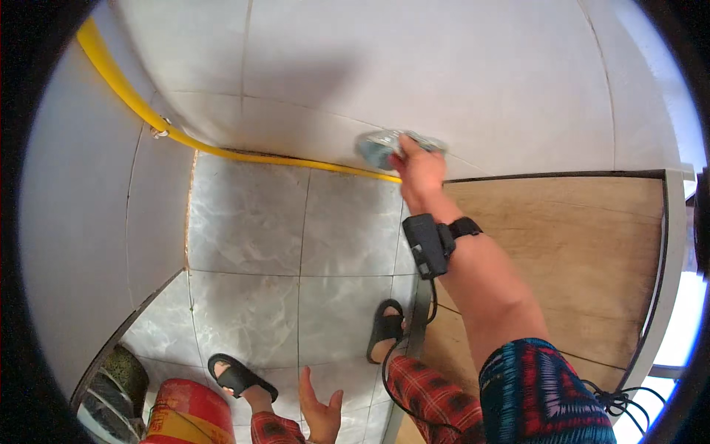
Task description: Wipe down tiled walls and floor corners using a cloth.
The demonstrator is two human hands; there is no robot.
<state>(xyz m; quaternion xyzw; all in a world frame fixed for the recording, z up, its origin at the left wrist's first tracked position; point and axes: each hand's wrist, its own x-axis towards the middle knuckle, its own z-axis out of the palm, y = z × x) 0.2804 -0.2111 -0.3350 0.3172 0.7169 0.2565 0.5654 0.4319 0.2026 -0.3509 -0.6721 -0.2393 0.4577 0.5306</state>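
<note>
My right hand is closed on a crumpled grey-green cloth or wad and presses it to the white tiled wall, just above a yellow hose or pipe. Blur hides the wad's exact material. A black device with a cable is strapped to the right wrist. My left hand hangs low over the floor near the bottom edge, its fingers apart and nothing in it.
Grey marbled tiles cover the floor, where my feet stand in black slippers. A wood-look tiled ledge is at the right. At the bottom left stand a red and yellow bucket and a dark patterned container.
</note>
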